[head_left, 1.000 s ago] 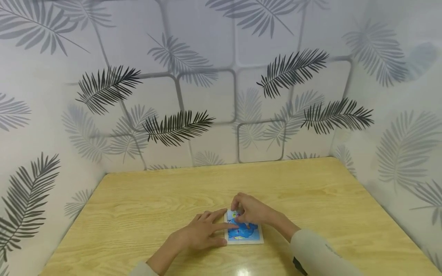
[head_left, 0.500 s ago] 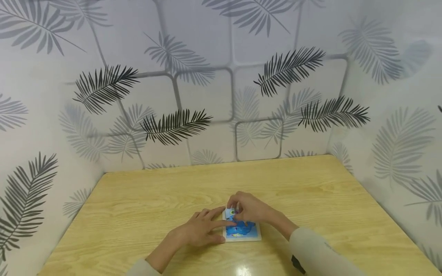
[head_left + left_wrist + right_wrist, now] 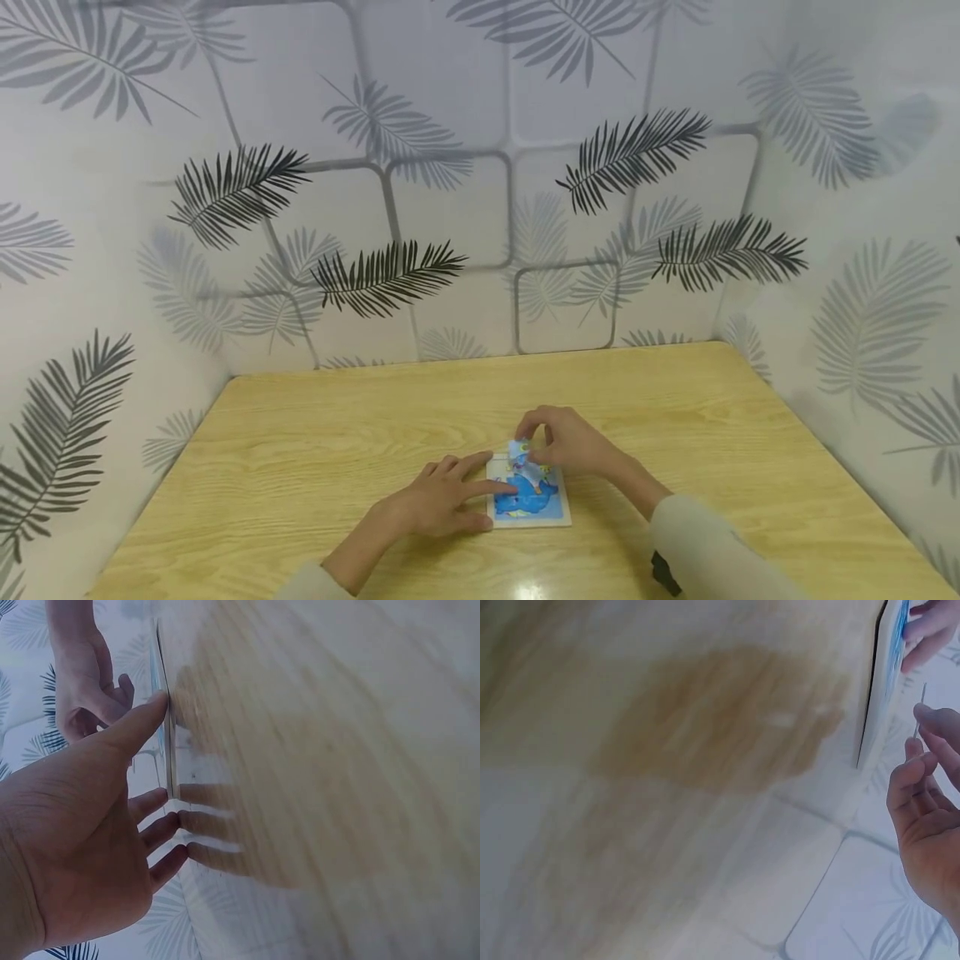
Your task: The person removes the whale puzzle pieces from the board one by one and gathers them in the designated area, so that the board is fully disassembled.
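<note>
One puzzle lies flat on the table, blue side up. The left hand is spread along its left side, index finger extended across it, gripping nothing. The right hand pinches a thin piece between thumb and fingers, raised above the puzzle's far edge.

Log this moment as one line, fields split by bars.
right grip: pinches puzzle piece, clear of puzzle board | left grip: rests on puzzle board's left side | puzzle board: flat on table
</note>
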`<state>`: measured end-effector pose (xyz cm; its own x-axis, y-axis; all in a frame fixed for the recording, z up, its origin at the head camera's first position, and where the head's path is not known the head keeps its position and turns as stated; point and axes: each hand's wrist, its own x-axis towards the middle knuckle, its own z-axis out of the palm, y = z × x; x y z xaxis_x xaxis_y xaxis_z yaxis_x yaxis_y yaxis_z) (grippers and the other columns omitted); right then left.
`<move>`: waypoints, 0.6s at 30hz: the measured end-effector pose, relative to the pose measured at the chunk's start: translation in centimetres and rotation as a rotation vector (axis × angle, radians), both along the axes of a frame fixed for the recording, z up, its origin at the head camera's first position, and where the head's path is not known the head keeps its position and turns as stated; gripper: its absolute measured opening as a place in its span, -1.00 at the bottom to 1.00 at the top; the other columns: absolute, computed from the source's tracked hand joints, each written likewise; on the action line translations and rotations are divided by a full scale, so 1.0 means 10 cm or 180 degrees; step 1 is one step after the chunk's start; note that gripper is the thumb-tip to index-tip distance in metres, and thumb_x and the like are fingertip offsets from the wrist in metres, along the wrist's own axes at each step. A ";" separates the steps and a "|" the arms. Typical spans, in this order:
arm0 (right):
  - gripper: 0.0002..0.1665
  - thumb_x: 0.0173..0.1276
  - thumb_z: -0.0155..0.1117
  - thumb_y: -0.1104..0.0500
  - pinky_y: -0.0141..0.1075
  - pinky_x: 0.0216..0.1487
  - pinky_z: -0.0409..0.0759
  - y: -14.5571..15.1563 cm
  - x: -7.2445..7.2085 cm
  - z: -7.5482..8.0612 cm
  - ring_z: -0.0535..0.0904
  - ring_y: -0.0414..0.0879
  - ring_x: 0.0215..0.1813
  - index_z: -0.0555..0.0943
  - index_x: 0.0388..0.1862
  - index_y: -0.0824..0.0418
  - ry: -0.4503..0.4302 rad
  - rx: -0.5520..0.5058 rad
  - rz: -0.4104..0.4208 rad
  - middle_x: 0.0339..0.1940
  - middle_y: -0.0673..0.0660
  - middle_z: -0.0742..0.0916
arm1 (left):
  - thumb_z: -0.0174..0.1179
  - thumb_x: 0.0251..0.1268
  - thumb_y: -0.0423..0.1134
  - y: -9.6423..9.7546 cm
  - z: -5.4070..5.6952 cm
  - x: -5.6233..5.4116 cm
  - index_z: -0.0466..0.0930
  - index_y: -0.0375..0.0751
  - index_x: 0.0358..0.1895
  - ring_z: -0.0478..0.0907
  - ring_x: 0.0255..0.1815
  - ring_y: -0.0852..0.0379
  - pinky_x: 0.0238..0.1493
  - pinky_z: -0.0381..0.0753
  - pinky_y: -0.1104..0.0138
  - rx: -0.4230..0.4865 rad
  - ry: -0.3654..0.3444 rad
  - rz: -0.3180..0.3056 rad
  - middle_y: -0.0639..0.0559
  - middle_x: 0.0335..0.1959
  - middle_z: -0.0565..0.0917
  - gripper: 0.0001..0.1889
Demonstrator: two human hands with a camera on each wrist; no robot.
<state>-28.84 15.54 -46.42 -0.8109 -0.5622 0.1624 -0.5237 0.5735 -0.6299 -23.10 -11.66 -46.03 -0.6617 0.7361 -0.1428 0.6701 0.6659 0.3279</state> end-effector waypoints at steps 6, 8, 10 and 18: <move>-0.75 0.26 0.51 0.33 -0.33 -0.32 0.55 0.14 0.01 -0.01 0.48 -0.17 -0.36 0.73 -0.12 0.09 -0.0019 -0.0005 -0.0159 -0.14 -0.02 0.76 | 0.10 0.57 0.15 0.01 0.02 0.04 0.33 0.37 0.56 0.25 0.47 -0.20 0.42 0.27 -0.30 0.0084 -0.0042 0.0063 -0.13 0.69 0.06 -0.44; -0.75 0.25 0.51 0.32 -0.33 -0.33 0.55 0.19 0.01 -0.02 0.47 -0.18 -0.38 0.73 -0.12 0.09 0.0001 -0.0006 -0.0171 -0.14 -0.03 0.76 | 0.11 0.57 0.15 0.01 0.02 0.04 0.33 0.37 0.56 0.25 0.47 -0.19 0.43 0.26 -0.30 0.0105 -0.0062 0.0088 -0.12 0.69 0.06 -0.44; -0.74 0.24 0.51 0.33 -0.34 -0.34 0.54 0.24 0.01 -0.03 0.47 -0.19 -0.40 0.73 -0.12 0.11 0.0031 -0.0021 -0.0169 -0.15 -0.02 0.77 | 0.12 0.56 0.15 0.01 0.02 0.04 0.32 0.34 0.57 0.24 0.47 -0.20 0.44 0.24 -0.29 0.0138 -0.0085 0.0107 -0.12 0.69 0.07 -0.42; -0.72 0.22 0.55 0.32 -0.36 -0.41 0.51 0.39 0.01 -0.07 0.44 -0.23 -0.49 0.73 -0.11 0.12 -0.0064 -0.0004 -0.0254 -0.13 0.00 0.77 | 0.15 0.55 0.16 0.01 -0.01 0.02 0.16 -0.06 0.65 0.21 0.55 -0.24 0.48 0.19 -0.27 0.0196 -0.0052 0.0164 -0.13 0.68 0.11 -0.24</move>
<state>-28.78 19.40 -47.09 -0.8563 -0.4954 0.1462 -0.4636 0.6122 -0.6405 -22.90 -11.59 -46.10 -0.6967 0.7089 -0.1094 0.6297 0.6775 0.3800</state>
